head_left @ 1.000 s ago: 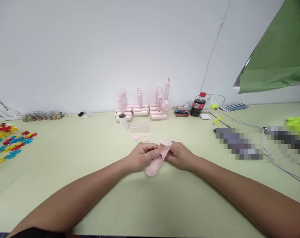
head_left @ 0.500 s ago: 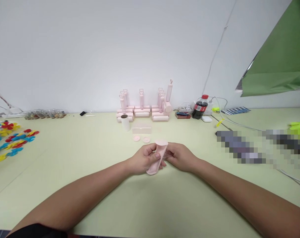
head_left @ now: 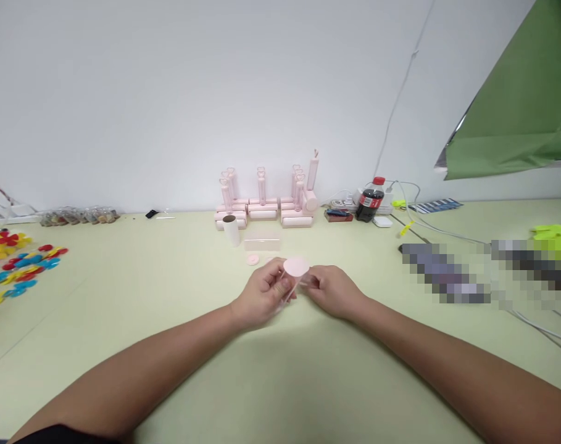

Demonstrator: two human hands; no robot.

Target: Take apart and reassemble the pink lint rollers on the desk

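My left hand (head_left: 260,296) is wrapped round a pale pink plastic holder (head_left: 296,267), whose round end faces up and whose long body slants down toward me. Just right of it, my right hand (head_left: 332,291) has its fingers pinched at the holder's side; what they grip is small, clear-looking and partly hidden. Beyond the hands lie a small pink disc (head_left: 252,260) and a clear pinkish cover (head_left: 262,245). A white cardboard-like tube (head_left: 231,230) stands to the left of the cover.
Several pink rollers (head_left: 263,211) are grouped by the wall, some upright. A cola bottle (head_left: 370,200), cables and a blurred dark object (head_left: 442,273) are on the right. Colourful flower shapes (head_left: 28,269) and bagged items (head_left: 79,216) lie at the left.
The pink holder has turned in my left hand, so its round end shows more and its open trough less. It now covers much of the second disc. The view has shifted slightly.
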